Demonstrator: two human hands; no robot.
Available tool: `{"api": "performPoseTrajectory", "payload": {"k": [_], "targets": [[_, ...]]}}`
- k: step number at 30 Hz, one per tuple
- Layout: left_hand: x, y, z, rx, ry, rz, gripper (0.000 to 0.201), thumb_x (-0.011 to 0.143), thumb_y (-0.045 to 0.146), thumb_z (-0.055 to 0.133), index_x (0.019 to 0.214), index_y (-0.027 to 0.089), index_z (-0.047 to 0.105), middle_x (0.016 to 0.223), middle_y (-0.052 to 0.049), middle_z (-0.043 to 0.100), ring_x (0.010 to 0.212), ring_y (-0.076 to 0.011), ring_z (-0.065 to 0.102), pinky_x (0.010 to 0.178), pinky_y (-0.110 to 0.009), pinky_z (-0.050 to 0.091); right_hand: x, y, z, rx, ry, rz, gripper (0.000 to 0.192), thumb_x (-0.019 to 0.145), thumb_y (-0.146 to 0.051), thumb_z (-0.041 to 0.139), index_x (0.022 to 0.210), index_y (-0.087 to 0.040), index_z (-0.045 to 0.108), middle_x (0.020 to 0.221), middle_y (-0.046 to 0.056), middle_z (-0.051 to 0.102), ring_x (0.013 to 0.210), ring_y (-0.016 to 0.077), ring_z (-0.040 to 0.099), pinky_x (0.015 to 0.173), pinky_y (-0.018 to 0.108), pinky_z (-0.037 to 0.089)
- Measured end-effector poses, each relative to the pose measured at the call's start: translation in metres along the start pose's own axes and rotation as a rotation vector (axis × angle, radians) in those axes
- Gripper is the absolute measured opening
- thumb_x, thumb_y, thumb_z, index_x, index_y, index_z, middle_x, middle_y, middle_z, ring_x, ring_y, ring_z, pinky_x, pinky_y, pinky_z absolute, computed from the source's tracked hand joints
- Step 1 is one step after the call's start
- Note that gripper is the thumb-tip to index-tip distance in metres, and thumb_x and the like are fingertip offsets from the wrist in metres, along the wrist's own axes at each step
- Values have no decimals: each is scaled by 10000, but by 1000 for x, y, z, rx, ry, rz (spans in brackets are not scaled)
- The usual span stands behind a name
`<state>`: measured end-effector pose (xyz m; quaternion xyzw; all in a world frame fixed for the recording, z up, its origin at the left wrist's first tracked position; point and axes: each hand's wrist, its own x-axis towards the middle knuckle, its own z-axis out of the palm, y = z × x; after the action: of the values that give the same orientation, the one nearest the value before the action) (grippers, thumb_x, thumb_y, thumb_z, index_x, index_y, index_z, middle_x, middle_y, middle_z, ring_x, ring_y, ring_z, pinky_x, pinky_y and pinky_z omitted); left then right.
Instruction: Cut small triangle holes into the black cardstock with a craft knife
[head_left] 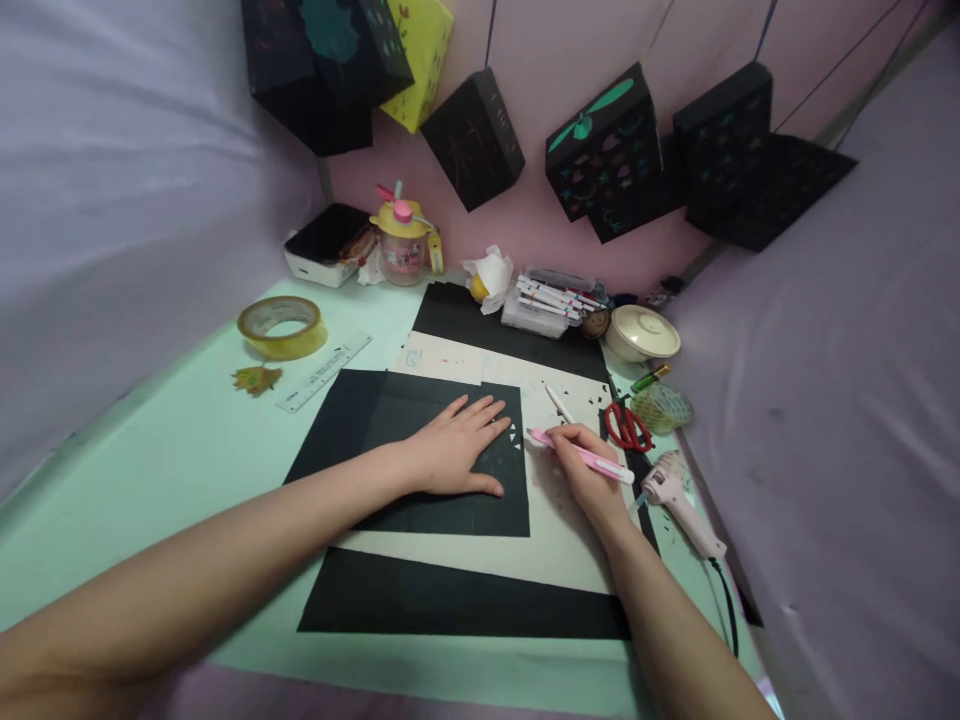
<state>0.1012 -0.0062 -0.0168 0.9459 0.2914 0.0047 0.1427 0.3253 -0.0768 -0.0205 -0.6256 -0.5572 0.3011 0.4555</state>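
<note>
My left hand point(461, 450) lies flat with fingers spread on a sheet of black paper point(420, 515). Small white cut-out shapes show in that sheet near its right edge, beside my fingertips. Gripped in my right hand point(589, 475) is a pink craft knife point(592, 462), its tip pointing left, close to the black paper's right edge. Whether the tip touches anything, I cannot tell. Beneath the sheet lies a large white paper point(566, 555), with another black sheet point(450, 600) under it. A white pen point(559, 402) rests just beyond my right hand.
Red-handled scissors point(628, 428) and a pink glue gun point(682, 505) with a cord lie to the right. A tape roll point(282, 328), dry leaf point(256, 379) and clear ruler point(326, 372) are at left. Markers point(555, 298) and a lidded bowl point(643, 333) stand behind; black boxes point(476, 140) hang above.
</note>
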Motion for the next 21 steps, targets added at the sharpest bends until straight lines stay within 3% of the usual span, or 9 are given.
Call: {"api": "performPoseTrajectory", "payload": {"k": [8, 16, 21], "targets": [[-2, -3, 14, 28, 142, 33, 887, 821, 755, 448, 1463, 150, 349, 1572, -135, 231, 1469, -267, 156, 1186, -426, 77, -3, 11, 1, -84, -100, -78, 103, 833, -265, 612, 905, -218, 669, 817, 15, 674, 708, 158, 603, 652, 261, 460], [-3, -4, 18, 35, 176, 38, 879, 829, 765, 415, 1442, 136, 378, 1560, -128, 268, 1465, -260, 167, 1186, -408, 63, -5, 17, 2, -79, -160, -87, 91, 860, -280, 608, 905, -212, 648, 774, 19, 644, 643, 145, 572, 590, 255, 439], [-3, -5, 20, 32, 187, 36, 872, 834, 762, 408, 1444, 140, 374, 1565, -121, 258, 1468, -260, 155, 1188, -412, 59, -4, 13, 0, -94, -217, -173, 69, 863, -271, 601, 891, -214, 627, 777, 23, 631, 685, 158, 583, 629, 270, 453]]}}
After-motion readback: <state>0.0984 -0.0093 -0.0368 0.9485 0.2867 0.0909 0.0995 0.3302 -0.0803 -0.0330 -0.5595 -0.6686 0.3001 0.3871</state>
